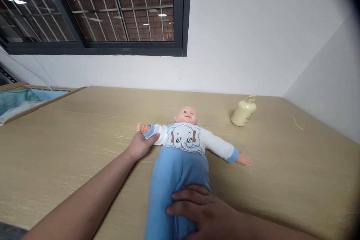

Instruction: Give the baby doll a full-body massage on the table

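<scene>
A baby doll [184,165] lies on its back on the table, its head toward the wall and both arms spread. It wears a white top with an elephant face on the chest and blue trousers. My left hand [142,146] is closed around the doll's sleeved forearm near the blue cuff, thumb on top. Across the doll's trouser legs rests my right hand [201,208], its fingers stretched out and lying on the cloth. The doll's feet are out of the frame.
Near the back of the table [295,180] stands a cream pump bottle [243,112]. A thin pale strip [297,123] lies to its right. At the far left is a wooden-edged box [45,105] lined with blue-green cloth. Behind are a white wall and a barred window [123,7].
</scene>
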`<state>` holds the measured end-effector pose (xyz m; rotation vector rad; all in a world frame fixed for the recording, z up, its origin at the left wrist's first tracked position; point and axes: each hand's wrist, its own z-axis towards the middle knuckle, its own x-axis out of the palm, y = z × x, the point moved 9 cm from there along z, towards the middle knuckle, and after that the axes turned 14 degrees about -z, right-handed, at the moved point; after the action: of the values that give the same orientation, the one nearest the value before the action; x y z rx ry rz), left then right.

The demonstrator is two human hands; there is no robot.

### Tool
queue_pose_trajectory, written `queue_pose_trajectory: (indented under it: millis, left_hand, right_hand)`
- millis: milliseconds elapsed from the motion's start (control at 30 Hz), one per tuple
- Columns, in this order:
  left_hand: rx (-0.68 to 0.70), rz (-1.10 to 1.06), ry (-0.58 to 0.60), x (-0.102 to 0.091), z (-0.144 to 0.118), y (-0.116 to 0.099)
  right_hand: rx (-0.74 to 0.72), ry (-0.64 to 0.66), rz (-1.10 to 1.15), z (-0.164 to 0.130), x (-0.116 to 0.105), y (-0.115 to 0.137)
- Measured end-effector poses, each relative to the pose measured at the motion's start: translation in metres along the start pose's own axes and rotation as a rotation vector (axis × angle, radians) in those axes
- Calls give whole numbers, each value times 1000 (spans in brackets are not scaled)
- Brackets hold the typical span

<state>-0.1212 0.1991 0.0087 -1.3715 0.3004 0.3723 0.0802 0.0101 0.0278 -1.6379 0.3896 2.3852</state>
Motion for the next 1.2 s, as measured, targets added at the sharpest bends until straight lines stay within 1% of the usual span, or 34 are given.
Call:
queue_pose_trajectory:
  millis: [67,133,200,267,333,400,467,500,567,633,767,900,967,1033,1100,1200]
  left_hand:
    - [19,0,-10,0,0,-1]
    - [35,17,-22,-1,0,-2]
    - [26,41,-15,0,-2,-2]
    - [-3,57,6,3,-4,-1]
    - [-8,73,29,7,-8,-5]
    - [23,124,49,12,-12,-15]
    - [49,235,78,18,-15,-26]
    - [52,305,94,21,-17,-31]
    - [48,435,116,25,-20,-39]
    - [50,520,125,28,-22,-46]
    - [72,591,123,30,-23,-50]
    - [82,605,106,30,-24,-48]
    - [67,567,96,27,-25,-45]
    - [56,459,85,24,-23,-39]
    - [34,293,69,19,-20,-28]
    - [-38,36,-1,8,-11,-3]
  right_hand:
    - [22,47,13,0,3,-2]
    - [-16,47,-4,-1,0,1]
    - [-61,-2,-20,-3,-11,6]
    - [-34,-83,13,-6,-24,3]
    - [77,-206,115,-10,-38,-8]
    - [199,-341,244,-16,-48,-24]
    - [317,-453,334,-23,-51,-40]
    - [376,-485,353,-26,-50,-48]
    - [475,-517,357,-30,-47,-61]
    - [545,-518,359,-31,-44,-71]
    - [621,-491,380,-30,-37,-83]
    - [612,-495,388,-27,-35,-83]
    - [587,-500,393,-27,-36,-80]
    - [527,-494,394,-27,-38,-72]
    - [450,-472,385,-26,-43,-61]
    - [318,-371,356,-19,-49,-42]
